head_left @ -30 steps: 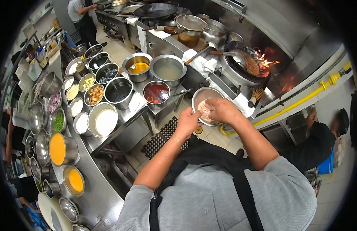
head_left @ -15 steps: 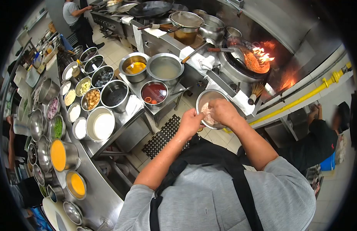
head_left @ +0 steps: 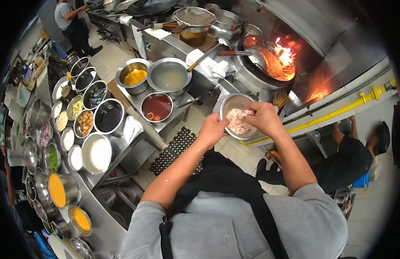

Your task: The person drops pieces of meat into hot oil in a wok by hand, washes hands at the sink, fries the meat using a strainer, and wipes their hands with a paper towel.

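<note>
My left hand (head_left: 213,129) grips the left rim of a metal bowl (head_left: 228,102), thumb on the edge. Inside the bowl lie pale pink pieces that look like raw meat (head_left: 237,121). Over the bowl's right side, my right hand (head_left: 263,118) has its fingers pinched on some of the raw meat. Just beyond the bowl, a wok (head_left: 247,60) sits on the range, with flames (head_left: 286,56) rising at its right side and a ladle with a wooden handle (head_left: 234,53) resting across it.
Pots of orange-yellow liquid (head_left: 134,77), cloudy liquid (head_left: 167,77) and red sauce (head_left: 156,107) stand on a side table. Several containers of ingredients crowd the left counter (head_left: 107,220). A yellow pipe (head_left: 333,113) runs along the right. A crouching person (head_left: 344,159) is at the right.
My right hand has drawn back to the right within the bowl, so more of the meat shows. My left hand keeps its hold. The camera view has shifted slightly.
</note>
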A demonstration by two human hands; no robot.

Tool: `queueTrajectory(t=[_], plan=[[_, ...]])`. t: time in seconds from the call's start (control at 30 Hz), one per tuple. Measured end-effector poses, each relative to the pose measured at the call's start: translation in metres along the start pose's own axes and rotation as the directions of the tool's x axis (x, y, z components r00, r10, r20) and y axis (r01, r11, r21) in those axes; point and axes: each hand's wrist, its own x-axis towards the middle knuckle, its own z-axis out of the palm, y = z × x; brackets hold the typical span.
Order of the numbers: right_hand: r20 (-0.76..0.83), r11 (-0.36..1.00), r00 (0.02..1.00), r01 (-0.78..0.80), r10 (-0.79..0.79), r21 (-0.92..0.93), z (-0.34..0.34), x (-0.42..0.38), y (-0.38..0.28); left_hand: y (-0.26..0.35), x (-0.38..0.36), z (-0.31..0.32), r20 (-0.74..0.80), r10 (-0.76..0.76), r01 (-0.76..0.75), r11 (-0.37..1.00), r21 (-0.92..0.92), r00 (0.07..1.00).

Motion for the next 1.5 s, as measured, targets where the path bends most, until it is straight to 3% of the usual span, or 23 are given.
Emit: queueTrajectory(t=[0.07, 0.13, 0.2, 0.3, 0.5, 0.57, 0.6, 0.67, 0.7, 0.77, 0.8, 0.87, 0.93, 0.97, 1.0, 1.07, 1.13, 1.2, 1.27, 1.33, 1.37, 1.43, 1.5], plan=[[-0.079, 0.999, 0.997, 0.020, -0.017, 0.029, -0.020, 0.021, 0.016, 0.003, 0.032, 0.006, -0.005, -0.016, 0.016, 1.000, -0.011, 1.000], [0.001, 0.917, 0.989, -0.140, 0.151, 0.374, -0.040, 0.047, 0.038, 0.002, 0.073, 0.014, 0.012, -0.008, 0.008, 1.000, -0.006, 1.000], [0.001, 0.894, 0.983, -0.167, 0.183, 0.416, -0.061, 0.075, 0.064, 0.007, 0.113, 0.029, 0.026, -0.035, 0.035, 0.999, -0.001, 0.999], [-0.065, 0.761, 0.962, -0.169, 0.267, 0.626, -0.091, 0.123, 0.114, 0.014, 0.188, 0.062, 0.044, -0.014, 0.015, 1.000, -0.019, 0.999], [-0.269, 0.777, 0.889, -0.139, 0.372, 0.615, -0.157, 0.244, 0.261, 0.017, 0.322, 0.111, 0.009, 0.098, -0.098, 0.994, 0.041, 0.995], [-0.299, 0.851, 0.833, -0.330, 0.466, 0.408, -0.159, 0.293, 0.319, 0.013, 0.345, 0.112, 0.004, 0.178, -0.174, 0.955, 0.240, 0.984], [-0.306, 0.908, 0.863, -0.336, 0.403, 0.251, -0.147, 0.324, 0.378, 0.011, 0.351, 0.110, -0.009, 0.179, -0.172, 0.956, 0.237, 0.984], [-0.285, 0.881, 0.853, -0.470, 0.437, -0.058, -0.121, 0.374, 0.441, 0.006, 0.356, 0.102, 0.014, 0.174, -0.171, 0.948, 0.270, 0.985], [-0.273, 0.888, 0.863, -0.456, 0.425, -0.059, -0.111, 0.393, 0.461, 0.019, 0.347, 0.100, 0.008, 0.114, -0.113, 0.965, 0.238, 0.993], [-0.312, 0.931, 0.944, -0.209, 0.112, -0.298, -0.087, 0.424, 0.498, 0.021, 0.343, 0.091, 0.005, 0.078, -0.077, 0.975, 0.210, 0.997], [-0.298, 0.919, 0.948, -0.213, 0.112, -0.333, -0.079, 0.442, 0.526, 0.017, 0.339, 0.087, 0.036, 0.038, -0.044, 0.982, 0.185, 0.999], [-0.400, 0.861, 0.904, -0.320, 0.152, -0.395, -0.087, 0.449, 0.510, 0.000, 0.334, 0.080, 0.042, 0.097, -0.104, 0.968, 0.227, 0.994], [-0.549, 0.889, 0.835, -0.262, 0.015, -0.375, -0.109, 0.442, 0.504, -0.003, 0.324, 0.078, 0.014, 0.016, -0.017, 0.998, 0.055, 1.000], [-0.553, 0.834, 0.822, -0.398, 0.140, -0.381, -0.128, 0.426, 0.456, 0.010, 0.314, 0.079, 0.019, -0.008, 0.008, 1.000, -0.025, 1.000], [-0.570, 0.827, 0.810, -0.410, 0.136, -0.386, -0.143, 0.403, 0.418, 0.012, 0.310, 0.078, 0.040, 0.005, -0.004, 1.000, -0.025, 0.999], [-0.561, 0.938, 0.772, -0.345, 0.300, 0.028, -0.160, 0.346, 0.347, 0.009, 0.302, 0.071, 0.051, -0.027, 0.027, 1.000, 0.001, 0.998], [-0.485, 0.931, 0.808, -0.202, 0.334, 0.304, -0.149, 0.278, 0.270, 0.009, 0.291, 0.067, 0.058, 0.006, -0.007, 1.000, 0.021, 0.998], [-0.375, 0.889, 0.850, -0.206, 0.370, 0.409, -0.122, 0.215, 0.197, 0.011, 0.271, 0.063, 0.067, 0.026, -0.029, 0.999, 0.038, 0.997], [-0.160, 0.867, 0.906, -0.307, 0.392, 0.392, -0.082, 0.170, 0.158, 0.015, 0.250, 0.062, 0.110, 0.025, -0.034, 0.996, 0.083, 0.994], [-0.255, 0.992, 0.963, -0.110, 0.089, -0.069, -0.047, 0.141, 0.134, 0.014, 0.226, 0.059, 0.156, 0.041, -0.048, 0.998, 0.039, 0.987], [-0.264, 0.991, 0.960, -0.112, 0.089, -0.074, -0.033, 0.134, 0.122, 0.020, 0.209, 0.057, 0.162, 0.018, -0.027, 0.998, 0.049, 0.987], [-0.207, 0.936, 0.965, -0.214, 0.158, -0.281, -0.010, 0.119, 0.102, 0.027, 0.180, 0.053, 0.163, 0.000, -0.018, 0.994, 0.110, 0.987], [-0.163, 0.930, 0.976, -0.192, 0.146, -0.313, -0.006, 0.113, 0.097, 0.023, 0.163, 0.050, 0.170, 0.014, -0.025, 0.998, 0.060, 0.985]])
